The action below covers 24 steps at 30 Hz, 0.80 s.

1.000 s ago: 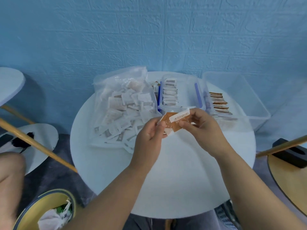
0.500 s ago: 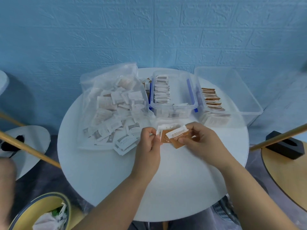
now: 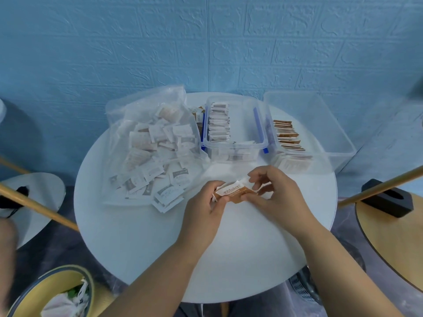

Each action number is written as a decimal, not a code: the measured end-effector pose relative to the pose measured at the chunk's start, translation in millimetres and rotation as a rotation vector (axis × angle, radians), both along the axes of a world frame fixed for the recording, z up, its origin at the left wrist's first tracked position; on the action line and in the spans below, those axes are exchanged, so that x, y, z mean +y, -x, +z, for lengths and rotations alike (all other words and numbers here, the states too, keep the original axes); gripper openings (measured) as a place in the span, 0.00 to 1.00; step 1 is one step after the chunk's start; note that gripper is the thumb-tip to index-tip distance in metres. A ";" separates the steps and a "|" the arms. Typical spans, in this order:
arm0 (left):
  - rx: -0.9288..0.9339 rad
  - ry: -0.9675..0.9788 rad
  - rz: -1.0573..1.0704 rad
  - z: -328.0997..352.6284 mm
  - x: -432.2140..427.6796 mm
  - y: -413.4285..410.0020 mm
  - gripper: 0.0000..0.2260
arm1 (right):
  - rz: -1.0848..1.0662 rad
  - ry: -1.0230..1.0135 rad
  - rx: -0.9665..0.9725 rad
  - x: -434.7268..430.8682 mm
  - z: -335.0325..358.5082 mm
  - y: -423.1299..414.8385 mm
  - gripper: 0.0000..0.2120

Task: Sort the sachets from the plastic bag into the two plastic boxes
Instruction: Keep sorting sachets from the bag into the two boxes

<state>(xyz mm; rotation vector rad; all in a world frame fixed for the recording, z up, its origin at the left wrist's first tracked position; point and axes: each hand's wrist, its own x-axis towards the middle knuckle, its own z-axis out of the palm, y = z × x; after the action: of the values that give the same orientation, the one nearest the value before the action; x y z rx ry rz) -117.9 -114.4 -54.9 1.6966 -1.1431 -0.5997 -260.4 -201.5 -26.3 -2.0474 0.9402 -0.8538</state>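
Pinching sachets [image 3: 237,193] | left hand [image 3: 203,213], right hand [image 3: 280,199] | drawn back from boxes [image 3: 259,124] since before

Clear glossy plastic bag [image 3: 142,104], smooth matt table [image 3: 160,248], rough embossed wall [image 3: 114,53]

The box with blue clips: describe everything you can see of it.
The box with blue clips is clear plastic, rectangular, lidless, on the white table, between the plastic bag and a larger clear box. A blue clip hangs on each long side. White sachets stand on edge in a row along its left wall; more lie at its front. The bag seems to touch it.
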 end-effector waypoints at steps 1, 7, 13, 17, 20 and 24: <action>0.008 0.005 0.017 0.5 -0.3 -0.2 0.15 | -0.022 -0.049 -0.019 -0.2 -1.0 1.5 0.17; 0.038 0.012 -0.037 1.3 2.4 0.7 0.15 | -0.010 -0.095 -0.041 2.8 -5.2 3.0 0.12; 0.010 0.040 -0.020 5.6 3.4 2.0 0.08 | 0.067 0.015 -0.002 0.8 2.5 6.6 0.15; -0.002 0.059 0.008 7.1 4.1 1.9 0.11 | 0.072 -0.012 -0.004 0.2 -0.2 7.5 0.17; -0.048 0.023 -0.013 5.2 4.3 2.5 0.12 | 0.039 -0.034 -0.039 2.7 -3.3 3.5 0.20; -0.127 -0.013 -0.057 5.3 4.0 3.5 0.11 | 0.025 -0.107 -0.027 6.0 -8.4 -2.4 0.23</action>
<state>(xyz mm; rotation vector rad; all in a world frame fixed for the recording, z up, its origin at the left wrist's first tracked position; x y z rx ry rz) -121.4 -110.4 -49.6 1.7390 -1.2835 -0.5416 -258.0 -195.5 -34.6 -1.9475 0.9239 -0.7991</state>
